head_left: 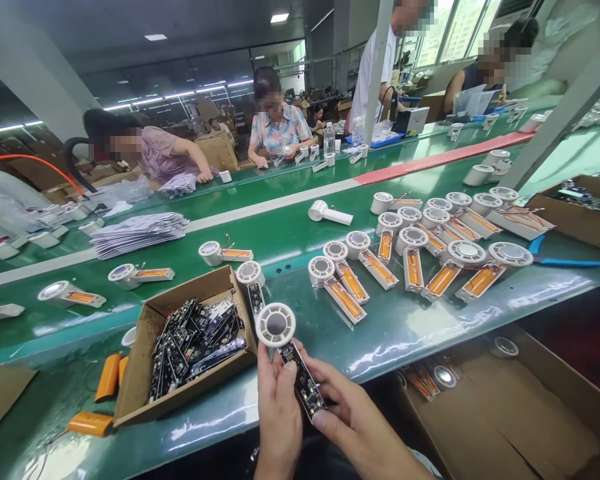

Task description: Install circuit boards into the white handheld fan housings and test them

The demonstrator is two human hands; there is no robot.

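Observation:
A small white handheld fan [275, 325] is held between my two hands, its round grille facing up. A black circuit board [301, 381] lies along its handle. My left hand [280, 407] is closed round the fan below the head, thumb on the upper part of the board. Fingers of my right hand [347, 417] grip the lower end of the handle, thumb near the board's tip. Just behind stands another fan [250, 272] with a black board in its handle. Left of my hands is a cardboard box [130, 373] holding many loose circuit boards [195, 347].
Several open fans with orange batteries [345, 300] stand on the green table [400, 340] to the right, near blue-handled pliers [570, 262]. Loose orange batteries [91, 423] lie at left. A lower cardboard box [490, 413] holds fan parts. Co-workers [277, 127] sit across the conveyor.

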